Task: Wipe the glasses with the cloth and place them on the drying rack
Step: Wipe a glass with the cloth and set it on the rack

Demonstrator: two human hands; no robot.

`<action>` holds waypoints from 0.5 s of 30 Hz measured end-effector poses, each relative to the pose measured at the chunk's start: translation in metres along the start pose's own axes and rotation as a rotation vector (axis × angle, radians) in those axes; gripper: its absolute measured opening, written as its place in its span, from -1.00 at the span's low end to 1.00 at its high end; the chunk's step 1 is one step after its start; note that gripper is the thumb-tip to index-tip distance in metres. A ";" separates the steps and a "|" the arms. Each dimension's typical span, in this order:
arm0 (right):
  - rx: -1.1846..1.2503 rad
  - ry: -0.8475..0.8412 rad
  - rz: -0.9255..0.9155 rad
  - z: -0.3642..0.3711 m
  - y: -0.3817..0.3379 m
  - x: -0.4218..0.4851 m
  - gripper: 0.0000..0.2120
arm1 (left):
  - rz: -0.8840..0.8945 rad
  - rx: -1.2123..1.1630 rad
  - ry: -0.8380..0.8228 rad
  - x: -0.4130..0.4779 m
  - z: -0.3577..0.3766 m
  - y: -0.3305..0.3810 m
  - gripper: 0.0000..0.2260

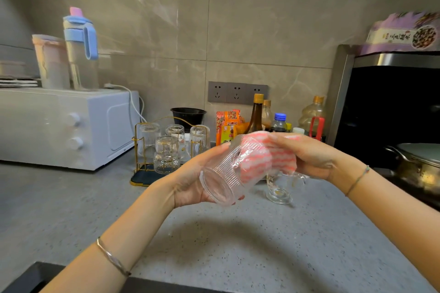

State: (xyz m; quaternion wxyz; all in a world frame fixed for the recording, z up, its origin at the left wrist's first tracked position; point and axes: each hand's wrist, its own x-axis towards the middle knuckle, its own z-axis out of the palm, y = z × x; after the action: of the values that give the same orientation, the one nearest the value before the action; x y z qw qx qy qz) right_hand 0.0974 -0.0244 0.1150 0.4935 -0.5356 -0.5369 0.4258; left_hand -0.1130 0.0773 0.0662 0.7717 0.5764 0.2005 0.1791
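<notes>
My left hand (190, 181) grips a clear ribbed glass (222, 179), tilted on its side with its base toward me, above the grey counter. My right hand (309, 157) holds a pink-and-white striped cloth (266, 157) pushed into the glass's mouth. A clear glass mug (281, 188) stands on the counter behind the cloth, partly hidden. The gold wire drying rack (140, 150) stands at the back, left of my hands, and holds several glasses upside down, one with a gold pattern (166, 154) in front.
A white microwave (59, 126) with bottles on top stands at the left. Sauce bottles (257, 116), snack packets (227, 126) and a black bowl (188, 114) line the wall. A steel pot (419, 164) sits at the right under a dark hood. A black edge (35, 278) runs along the near counter.
</notes>
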 end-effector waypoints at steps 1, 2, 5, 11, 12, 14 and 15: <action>-0.029 0.071 -0.068 0.001 -0.002 -0.001 -0.62 | 0.007 -0.020 0.019 0.000 0.000 0.000 -0.48; -0.068 0.157 -0.151 0.004 -0.004 -0.003 -0.63 | 0.010 -0.040 0.040 0.000 -0.001 -0.002 -0.46; -0.240 0.345 -0.409 0.018 -0.007 -0.008 -0.73 | 0.050 -0.090 0.089 0.003 0.000 -0.005 -0.46; -0.616 0.234 -0.577 0.055 0.022 -0.008 -0.71 | 0.175 -0.178 0.108 0.007 0.013 -0.004 -0.40; -0.559 0.207 -0.556 0.058 0.023 -0.007 -0.69 | 0.190 -0.189 0.107 0.008 0.015 -0.004 -0.37; -0.483 0.153 -0.578 0.065 0.024 -0.005 -0.65 | 0.207 -0.209 0.114 0.009 0.016 -0.003 -0.38; -0.467 0.143 -0.607 0.069 0.025 -0.004 -0.66 | 0.208 -0.226 0.113 0.008 0.017 -0.002 -0.39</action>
State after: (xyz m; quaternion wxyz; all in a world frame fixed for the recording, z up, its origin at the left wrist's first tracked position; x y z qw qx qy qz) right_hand 0.0334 -0.0213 0.0794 0.4979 -0.4786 -0.7178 0.0884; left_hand -0.0967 0.0667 0.0679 0.7965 0.4925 0.1613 0.3114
